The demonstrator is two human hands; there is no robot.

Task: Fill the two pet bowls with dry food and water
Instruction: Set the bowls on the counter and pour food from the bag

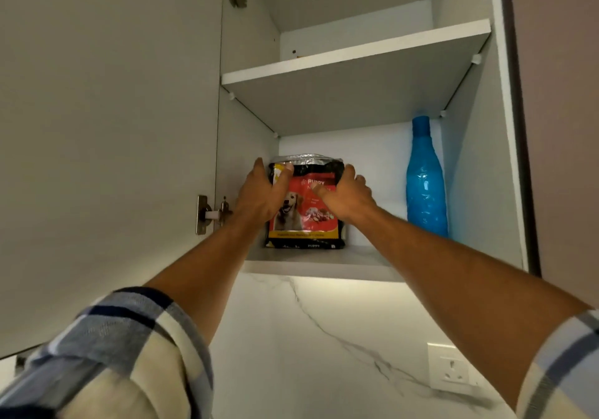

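1. Puppy-food bag (306, 221) stands upright on the lower shelf (311, 261) of an open wall cupboard, toward the shelf's left half, its front printed red with a dog picture and its top edge silver and folded.
2. At far left, the cupboard door (107, 127) is swung open, a metal hinge (207, 214) showing at its lower inner edge just beside the left forearm.
3. The left hand (262, 196) wraps the bag's upper left corner, thumb across the front and fingers behind the side: it is gripping the bag.
4. The right hand (345, 196) clasps the bag's upper right corner in the same way, thumb lying on the printed front, so both hands hold the bag between them.
5. Right of the bag, apart from it, a blue plastic bottle (424, 185) stands upright near the cupboard's right wall; nothing lies between the hands and the bag.
6. An upper shelf (356, 58) spans the cupboard above, with nothing visible on it from this low angle.
7. Below the cupboard, a white marble-veined wall (308, 337) is lit from under the cabinet, and a white wall socket (452, 370) sits at lower right.
8. Checked shirt sleeves (129, 353) are rolled up on both raised arms.
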